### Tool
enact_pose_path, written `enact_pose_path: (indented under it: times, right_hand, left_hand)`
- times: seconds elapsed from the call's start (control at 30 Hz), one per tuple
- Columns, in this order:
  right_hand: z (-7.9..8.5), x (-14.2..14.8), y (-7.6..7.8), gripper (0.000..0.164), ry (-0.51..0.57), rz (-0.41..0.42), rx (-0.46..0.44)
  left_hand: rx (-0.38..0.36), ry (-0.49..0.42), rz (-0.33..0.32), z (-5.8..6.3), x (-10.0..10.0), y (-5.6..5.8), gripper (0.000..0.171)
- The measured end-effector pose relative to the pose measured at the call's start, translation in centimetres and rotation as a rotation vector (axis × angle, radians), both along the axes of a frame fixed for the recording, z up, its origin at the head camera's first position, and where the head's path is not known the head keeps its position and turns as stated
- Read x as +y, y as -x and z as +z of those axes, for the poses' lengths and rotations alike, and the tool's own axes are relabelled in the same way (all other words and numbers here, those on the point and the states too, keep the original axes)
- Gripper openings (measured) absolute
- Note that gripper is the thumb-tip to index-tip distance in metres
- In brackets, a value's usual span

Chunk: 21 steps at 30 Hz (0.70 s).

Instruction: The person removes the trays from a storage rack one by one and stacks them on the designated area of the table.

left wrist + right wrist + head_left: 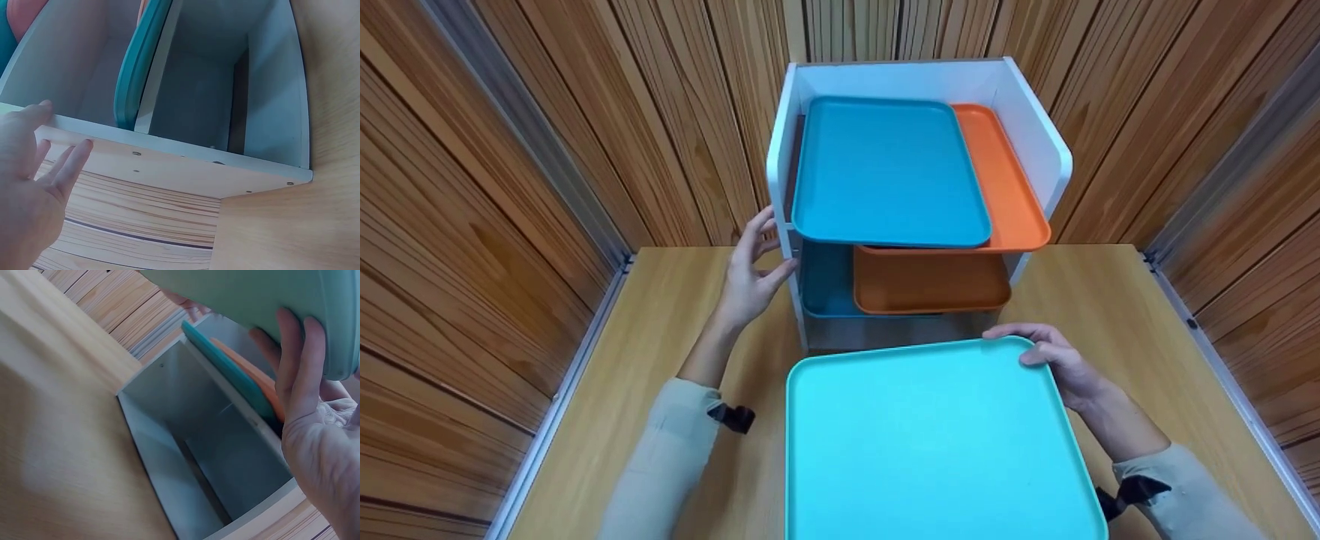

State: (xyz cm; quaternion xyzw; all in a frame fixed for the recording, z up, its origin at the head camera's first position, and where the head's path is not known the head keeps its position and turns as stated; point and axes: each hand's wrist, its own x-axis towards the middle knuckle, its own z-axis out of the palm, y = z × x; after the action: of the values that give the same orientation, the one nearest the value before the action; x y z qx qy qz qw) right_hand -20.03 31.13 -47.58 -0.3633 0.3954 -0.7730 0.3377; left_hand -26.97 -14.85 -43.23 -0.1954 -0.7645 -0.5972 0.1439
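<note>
Tray in turquoise (945,442) hung nearest, at six o'clock from the white shelf unit (1027,127); the right hand (1057,364) gripped its one o'clock corner, thumb above, fingers beneath. Carrying it to or from the unit seemed the step in hand, and the next move likely called for keeping it level. At the unit's eight o'clock side, the left hand (748,281), loosely spread, straddled the edge of the side panel (169,166), though how firmly was hard to tell. Inside, a lower orange tray (934,281) overlapped a lower blue tray (826,277); above, an upper blue tray (889,172) partly covered an upper orange tray (1005,180).
</note>
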Motion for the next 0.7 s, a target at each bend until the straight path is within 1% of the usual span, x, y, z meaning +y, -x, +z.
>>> enact_pose_path:
  times: [0.07,0.23,0.43,0.6,0.7]
  right_hand:
    - [-0.4,-0.1,-0.1,0.074,-0.004,-0.008,-0.005]
    - [-1.6,-0.1,-0.1,0.075,0.035,0.025,-0.015]
    - [-2.4,0.1,-0.2,0.076,0.007,0.007,-0.012]
    - [-3.2,0.1,-0.1,0.076,0.002,0.024,-0.053]
    - [-3.8,0.1,0.0,0.074,-0.016,0.016,-0.069]
  left_hand:
    - [-0.009,0.002,0.000,0.0,0.0,0.0,0.072]
    - [-0.023,0.014,0.007,0.0,0.1,-0.1,0.073]
    - [-0.060,-0.016,0.014,0.0,-0.1,0.1,0.073]
    - [-0.080,-0.026,0.013,0.2,-0.1,0.0,0.073]
    - [-0.085,-0.029,0.016,0.2,0.0,0.0,0.073]
